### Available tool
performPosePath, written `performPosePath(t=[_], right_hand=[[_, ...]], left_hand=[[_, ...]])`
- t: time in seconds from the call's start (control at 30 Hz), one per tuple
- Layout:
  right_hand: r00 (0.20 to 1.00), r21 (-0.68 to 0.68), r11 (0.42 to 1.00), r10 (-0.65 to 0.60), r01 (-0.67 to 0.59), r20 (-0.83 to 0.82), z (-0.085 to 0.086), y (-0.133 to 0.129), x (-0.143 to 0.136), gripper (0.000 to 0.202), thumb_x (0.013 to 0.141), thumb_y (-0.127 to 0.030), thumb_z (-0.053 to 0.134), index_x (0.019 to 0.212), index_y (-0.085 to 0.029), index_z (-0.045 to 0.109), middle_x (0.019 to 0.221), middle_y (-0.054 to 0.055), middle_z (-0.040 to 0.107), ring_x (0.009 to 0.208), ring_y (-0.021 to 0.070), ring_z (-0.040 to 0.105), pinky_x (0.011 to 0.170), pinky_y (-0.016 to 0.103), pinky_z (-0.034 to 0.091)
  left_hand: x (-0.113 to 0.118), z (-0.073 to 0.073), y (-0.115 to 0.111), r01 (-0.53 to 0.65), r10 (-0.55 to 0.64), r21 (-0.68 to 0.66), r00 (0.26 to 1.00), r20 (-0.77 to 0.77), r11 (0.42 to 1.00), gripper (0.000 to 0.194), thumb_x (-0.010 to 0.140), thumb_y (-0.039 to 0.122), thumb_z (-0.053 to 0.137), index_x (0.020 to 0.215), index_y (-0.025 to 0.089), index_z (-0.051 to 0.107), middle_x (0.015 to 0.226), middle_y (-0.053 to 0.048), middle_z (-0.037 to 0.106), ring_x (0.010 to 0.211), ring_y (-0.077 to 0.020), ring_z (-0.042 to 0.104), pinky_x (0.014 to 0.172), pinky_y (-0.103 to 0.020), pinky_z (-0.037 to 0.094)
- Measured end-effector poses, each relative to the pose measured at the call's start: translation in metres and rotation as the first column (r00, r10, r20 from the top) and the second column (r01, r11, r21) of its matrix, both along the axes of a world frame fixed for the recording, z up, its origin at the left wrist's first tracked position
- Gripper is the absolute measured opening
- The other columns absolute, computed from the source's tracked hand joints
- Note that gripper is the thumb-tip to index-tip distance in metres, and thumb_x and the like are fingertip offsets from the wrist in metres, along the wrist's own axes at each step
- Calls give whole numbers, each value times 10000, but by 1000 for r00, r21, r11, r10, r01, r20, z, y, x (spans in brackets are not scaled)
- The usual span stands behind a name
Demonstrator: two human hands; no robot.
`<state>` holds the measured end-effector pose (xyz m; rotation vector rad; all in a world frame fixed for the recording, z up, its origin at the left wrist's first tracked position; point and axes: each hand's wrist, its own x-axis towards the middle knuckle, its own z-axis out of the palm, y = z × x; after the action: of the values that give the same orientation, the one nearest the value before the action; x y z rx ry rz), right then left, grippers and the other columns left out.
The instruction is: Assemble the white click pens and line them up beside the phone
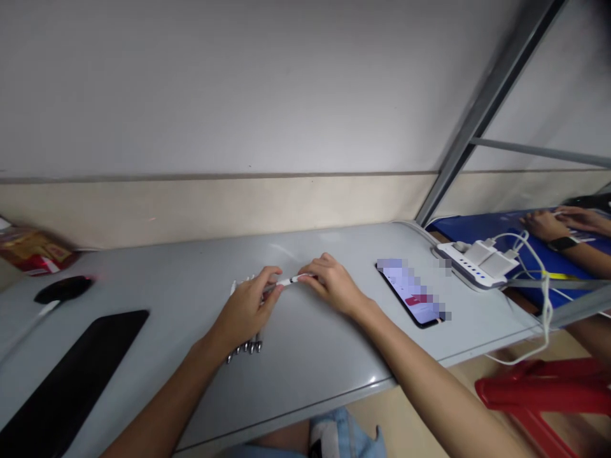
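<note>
Both hands meet at a slim white pen (289, 280) with a dark band, held just above the grey table (305, 356). My left hand (251, 302) pinches its left end between thumb and fingers. The right end is gripped by my right hand (331, 283), thumb and fingers closed on it. Beneath and beside my left hand lie several pens with silvery tips (252, 347), side by side on the table, partly hidden by that hand.
A phone (413, 292) with a lit screen and a white power strip (472, 264) with cables lie right. Left are a black mat-like object (76, 381), a black round item (63, 289) and a red package (35, 250). Another person's hands (548, 224) are far right, above a red stool (548, 394).
</note>
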<state>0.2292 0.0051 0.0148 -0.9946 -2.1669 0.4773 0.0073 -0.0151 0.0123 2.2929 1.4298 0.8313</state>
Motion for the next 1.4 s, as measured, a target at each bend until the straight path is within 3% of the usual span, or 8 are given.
performPosePath(t=[0.1, 0.23, 0.4, 0.57, 0.8, 1.1, 1.27, 1.4], right_hand=[[983, -182, 983, -44, 11, -178, 2, 2, 2, 298, 950, -407, 482, 886, -205, 691, 794, 34, 641, 724, 158, 493, 713, 285, 362], [953, -508, 853, -44, -120, -299, 3, 3, 7, 445, 917, -531, 471, 786, -155, 671, 599, -24, 465, 553, 103, 368, 544, 242, 268], [949, -640, 749, -47, -172, -311, 2, 5, 10, 540, 916, -595, 412, 705, -151, 637, 559, -37, 379, 495, 87, 291, 503, 245, 227], [964, -550, 817, 29, -175, -264, 1, 4, 7, 475, 928, -547, 425, 691, -163, 574, 576, -39, 371, 527, 94, 312, 524, 241, 249], [988, -162, 985, 39, -64, -150, -2, -2, -4, 340, 981, -379, 418, 754, -165, 552, 656, -25, 475, 612, 103, 402, 601, 230, 308], [995, 332, 939, 73, -93, 72, -6, 1, 1, 304, 1003, -351, 386, 890, -163, 597, 786, 71, 593, 758, 175, 455, 716, 280, 373], [999, 187, 982, -25, 29, -24, -7, 0, -3, 314, 990, -352, 408, 842, -162, 610, 755, 50, 593, 717, 154, 475, 686, 270, 359], [984, -271, 962, -78, 32, -161, -3, -2, -4, 402, 962, -434, 424, 726, -161, 599, 600, -14, 475, 571, 108, 389, 573, 248, 292]], left_hand=[[-2, -4, 2, 20, -2, 130, 990, -142, 991, 266, 967, 361, 373, 1097, 222, 559, 1022, -57, 656, 922, -206, 598, 821, -344, 454], [-1, -1, 3, 49, -4, 196, 974, -226, 979, 271, 986, 306, 316, 1010, 194, 561, 923, -58, 614, 874, -209, 533, 790, -348, 422], [0, 0, 3, 86, -21, 210, 956, -293, 974, 270, 993, 257, 285, 1028, 203, 547, 933, -45, 608, 867, -211, 492, 786, -358, 386], [-1, -2, 6, 26, 47, 248, 957, -287, 969, 241, 955, 175, 314, 826, 198, 517, 777, -33, 583, 765, -207, 451, 707, -347, 359], [-7, -2, 8, -23, 69, 233, 979, -193, 972, 205, 827, 54, 366, 733, 199, 476, 687, -17, 516, 714, -192, 466, 682, -326, 361], [-10, -2, 10, 31, -24, 106, 997, -72, 994, 221, 904, 159, 348, 739, 200, 489, 700, -5, 509, 698, -171, 492, 661, -299, 376], [-9, -4, 9, 35, -24, 142, 997, -79, 989, 286, 987, 283, 308, 879, 196, 558, 777, -13, 556, 782, -178, 504, 740, -316, 387], [-8, -1, 8, 58, 59, 360, 950, -305, 931, 233, 981, 268, 361, 1035, 192, 574, 900, -46, 616, 844, -212, 492, 766, -362, 344]])
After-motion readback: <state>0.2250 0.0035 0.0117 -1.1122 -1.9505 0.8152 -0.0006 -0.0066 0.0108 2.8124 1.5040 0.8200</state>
